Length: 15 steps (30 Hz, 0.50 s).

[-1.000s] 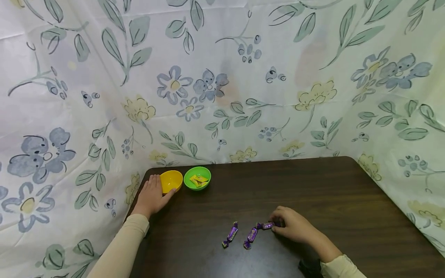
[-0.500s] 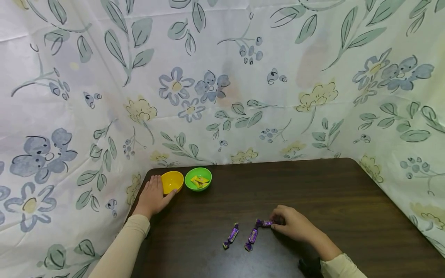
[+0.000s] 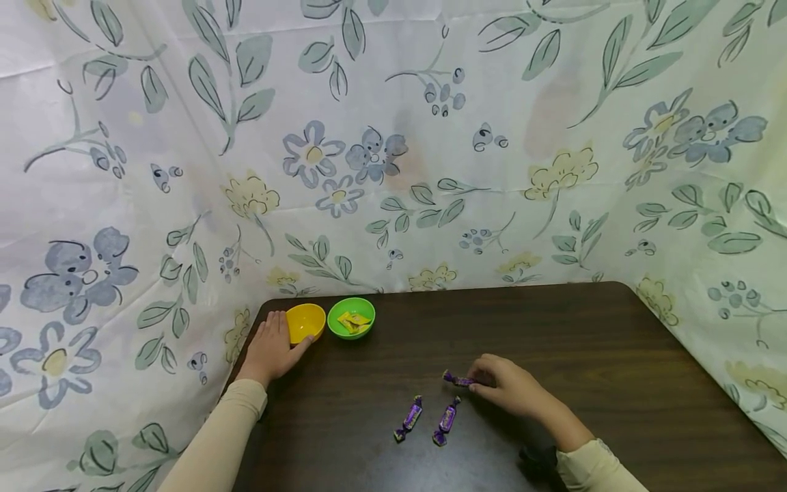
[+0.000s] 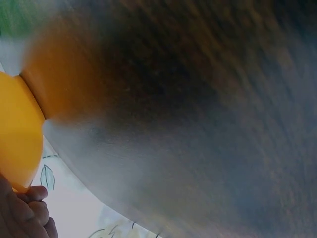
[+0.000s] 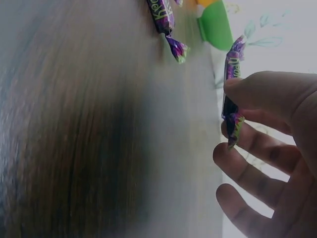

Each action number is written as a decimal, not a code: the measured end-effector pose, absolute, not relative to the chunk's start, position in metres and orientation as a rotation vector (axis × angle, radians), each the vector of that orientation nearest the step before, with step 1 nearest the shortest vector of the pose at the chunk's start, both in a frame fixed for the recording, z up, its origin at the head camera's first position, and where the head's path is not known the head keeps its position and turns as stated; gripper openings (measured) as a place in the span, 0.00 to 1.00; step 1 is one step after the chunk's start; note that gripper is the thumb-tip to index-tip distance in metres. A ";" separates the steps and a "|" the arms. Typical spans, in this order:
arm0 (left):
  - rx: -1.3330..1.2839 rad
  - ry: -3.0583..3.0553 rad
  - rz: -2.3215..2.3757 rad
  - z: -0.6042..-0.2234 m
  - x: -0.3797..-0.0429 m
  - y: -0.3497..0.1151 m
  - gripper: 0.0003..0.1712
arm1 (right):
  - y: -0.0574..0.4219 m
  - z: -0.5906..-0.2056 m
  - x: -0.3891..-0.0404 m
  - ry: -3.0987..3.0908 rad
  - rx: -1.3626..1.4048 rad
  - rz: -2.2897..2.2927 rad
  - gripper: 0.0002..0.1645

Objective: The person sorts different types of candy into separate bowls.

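Pinching a purple-wrapped candy (image 3: 458, 380) in my right hand (image 3: 507, 386), I am holding it, in the head view, on the near side of the green bowl (image 3: 351, 305) and to its right. Half a second ago its tip was meeting the middle candy (image 3: 447, 419); now it is sitting clear of it and coming closer to the green bowl. The middle candy and the left candy (image 3: 411, 416) are lying as before, also to the near right of the green bowl. Yellow sweets (image 3: 353, 322) are resting inside it. Left of it, my left hand (image 3: 268, 350) is staying against the yellow bowl (image 3: 307, 321), fingers straight, thumb spread apart from them and touching the bowl's near side.

In the left wrist view, my fingers are showing beside the yellow bowl; how firmly they are pressing, I cannot tell.

In the right wrist view, my thumb is clamping the candy against the forefinger, the other fingers standing apart, the green bowl showing beyond.
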<state>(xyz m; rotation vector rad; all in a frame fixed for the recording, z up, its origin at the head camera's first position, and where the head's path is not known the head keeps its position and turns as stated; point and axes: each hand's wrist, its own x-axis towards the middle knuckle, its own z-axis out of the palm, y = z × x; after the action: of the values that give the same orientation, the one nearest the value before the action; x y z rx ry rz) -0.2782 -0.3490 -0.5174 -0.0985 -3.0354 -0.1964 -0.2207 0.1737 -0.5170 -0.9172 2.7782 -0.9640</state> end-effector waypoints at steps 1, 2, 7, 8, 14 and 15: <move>-0.099 -3.036 -0.198 -0.517 -0.278 -0.349 0.62 | 0.173 -0.517 -0.221 2.780 -0.920 -0.965 0.02; -0.099 -3.035 -0.199 -0.517 -0.278 -0.349 0.61 | 0.171 -0.516 -0.221 2.783 -0.922 -0.966 0.02; -0.099 -3.037 -0.198 -0.517 -0.278 -0.349 0.61 | 0.164 -0.513 -0.222 2.801 -0.915 -0.971 0.03; -0.099 -3.039 -0.197 -0.517 -0.278 -0.349 0.61 | 0.162 -0.512 -0.222 2.803 -0.916 -0.974 0.03; -0.098 -3.054 -0.204 -0.517 -0.278 -0.349 0.61 | 0.151 -0.511 -0.223 2.809 -0.942 -1.006 0.03; -0.096 -3.056 -0.205 -0.516 -0.278 -0.348 0.61 | 0.149 -0.511 -0.224 2.807 -0.948 -1.013 0.03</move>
<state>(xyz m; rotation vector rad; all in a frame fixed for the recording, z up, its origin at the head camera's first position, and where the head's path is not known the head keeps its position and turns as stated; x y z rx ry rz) -0.2783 -0.3484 -0.5163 -0.0964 -3.0557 -0.2052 -0.2237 0.1490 -0.5114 -0.9480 2.8073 -1.0132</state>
